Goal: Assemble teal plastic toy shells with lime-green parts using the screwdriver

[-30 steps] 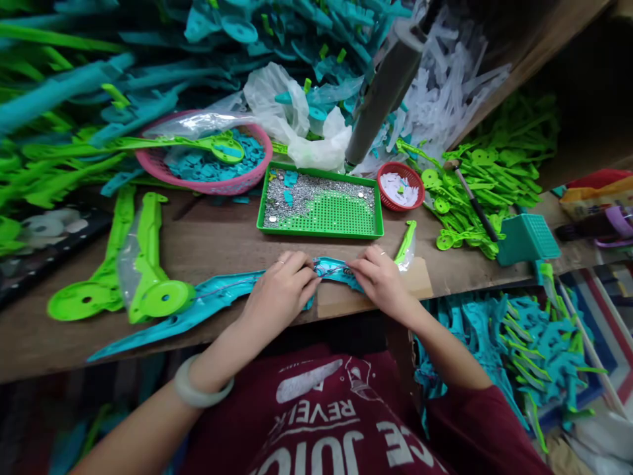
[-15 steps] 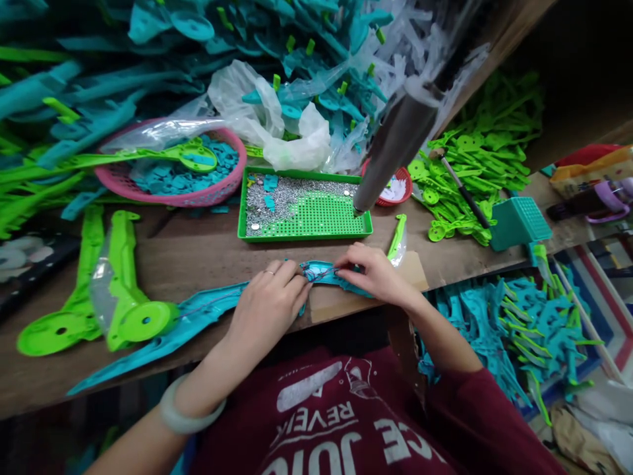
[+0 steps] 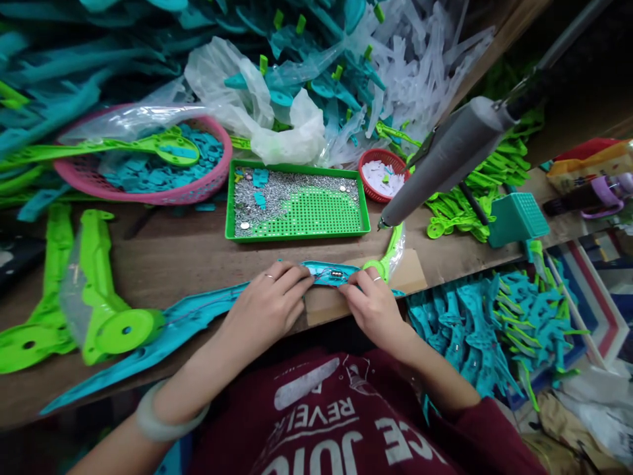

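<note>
Since a moment ago the grey hanging tool [image 3: 448, 155] has swung away to the right of the hands, clear of the green tray [image 3: 297, 232] beyond them. Both hands rest on the long teal plastic part [image 3: 198, 316] at the counter [image 3: 188, 254] edge: left hand [image 3: 264, 310] fingers curled down on it, right hand [image 3: 373, 307] pinching its end by what seem small metal pieces [image 3: 337, 273]. A green part [image 3: 390, 254] lies just beyond the right hand.

A long teal plastic blade-shaped part [image 3: 198, 316] lies flat across the wooden table's front edge, small metal pieces in it.
</note>
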